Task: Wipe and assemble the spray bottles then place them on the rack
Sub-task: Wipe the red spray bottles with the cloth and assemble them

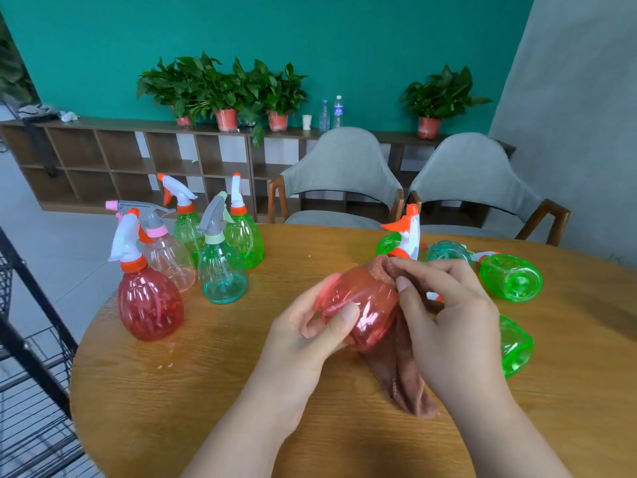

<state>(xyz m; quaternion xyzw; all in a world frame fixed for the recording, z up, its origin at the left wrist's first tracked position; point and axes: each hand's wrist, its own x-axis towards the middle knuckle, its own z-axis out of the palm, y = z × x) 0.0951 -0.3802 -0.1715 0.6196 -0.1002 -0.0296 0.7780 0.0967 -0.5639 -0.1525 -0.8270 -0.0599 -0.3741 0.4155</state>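
At the left edge of the frame stands the black wire rack (31,339). No bottle shows on the part you can see, so placing looks not yet begun.

Just right of it, on the left side of the table (241,391), five bottles stand upright with trigger heads on: a red standing bottle (150,301), a pale pink bottle (169,260), a teal standing bottle (222,274) and, behind them, a rear green bottle (186,229) and a second green bottle (244,241). These read as assembled.

At centre, your left hand (303,336) has its fingers curled around one end of the headless red bottle body (362,305), thumb on its side. Your right hand (448,312) pinches the brown cloth (403,370) against the other end, and the cloth's tail hangs down to the table. This one is mid-wipe and has no head.

To the right, a white and orange trigger head (408,236) rises beside a small green body (387,244). I cannot tell whether it is screwed on. A teal body (448,251), a lying green body (512,277) and a lower green body (515,343) rest on their sides with no heads. I judge roughly half are assembled.
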